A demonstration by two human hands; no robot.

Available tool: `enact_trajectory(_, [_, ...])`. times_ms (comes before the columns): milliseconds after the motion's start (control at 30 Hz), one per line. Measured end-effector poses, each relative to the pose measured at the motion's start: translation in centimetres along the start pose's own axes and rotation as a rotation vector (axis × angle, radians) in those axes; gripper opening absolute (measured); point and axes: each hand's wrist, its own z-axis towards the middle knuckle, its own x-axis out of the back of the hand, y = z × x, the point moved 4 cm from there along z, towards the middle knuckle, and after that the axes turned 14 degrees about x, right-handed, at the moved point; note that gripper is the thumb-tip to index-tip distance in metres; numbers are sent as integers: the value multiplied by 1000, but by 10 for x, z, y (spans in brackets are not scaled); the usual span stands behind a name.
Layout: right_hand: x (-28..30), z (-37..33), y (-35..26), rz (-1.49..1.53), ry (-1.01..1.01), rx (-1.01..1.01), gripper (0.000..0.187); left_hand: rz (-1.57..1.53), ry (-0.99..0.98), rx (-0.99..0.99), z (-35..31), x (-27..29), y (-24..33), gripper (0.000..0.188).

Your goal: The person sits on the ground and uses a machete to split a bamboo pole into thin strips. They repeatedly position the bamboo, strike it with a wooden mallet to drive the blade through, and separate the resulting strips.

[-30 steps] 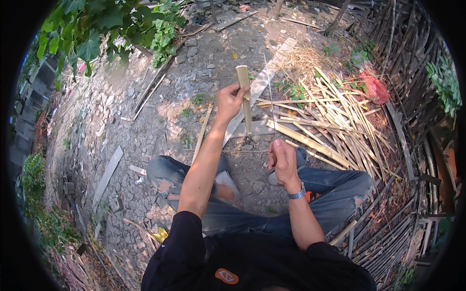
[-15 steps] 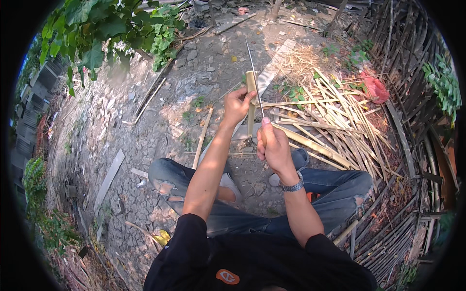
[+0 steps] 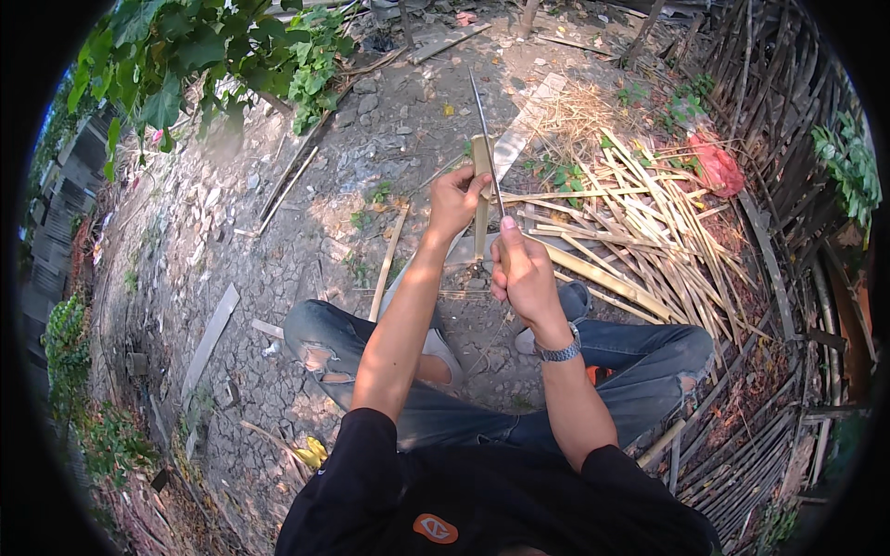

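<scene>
My left hand is closed around a split bamboo piece, which stands roughly upright in front of me with its top end showing above my fingers. In my right hand is a knife with a long, narrow blade, its handle mostly covered by my fingers. The thumb lies along the base of the blade. The blade points away from me and runs beside the right side of the bamboo piece, close to my left thumb. Whether the edge touches or bites into the bamboo cannot be made out.
Right of my hands lies a loose pile of bamboo strips, with shavings beyond it. A flat board lies ahead. My bent legs frame the near ground. A stick fence stands at right; leafy branches hang at far left.
My right hand and the knife have shifted slightly away from me along the bamboo. My left hand has moved a little to the right, still gripping the piece.
</scene>
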Motion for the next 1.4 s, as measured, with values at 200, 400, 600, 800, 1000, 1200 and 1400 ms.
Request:
enact_trajectory(200, [-1,0,0,-8,-8,11,56,-34,47,-76,-1,-1,0,16])
enact_trajectory(400, [-1,0,1,-12,-12,34,56,-7,33,-38,-4,0,5,19])
enact_trajectory(600, [-2,0,3,-8,-13,35,55,38,13,9,-8,1,14,22])
enact_trajectory(800, [-2,0,3,-39,-18,53,55,17,13,-27,-10,2,14,22])
enact_trajectory(1000, [-1,1,1,-52,-7,44,56,36,7,0,-10,1,13,22])
enact_trajectory(1200, [-4,4,-1,-67,4,14,57,-21,13,-19,-5,1,13,22])
enact_trajectory(1400, [-15,19,-17,-28,-7,6,57,5,37,-25,19,8,18,19])
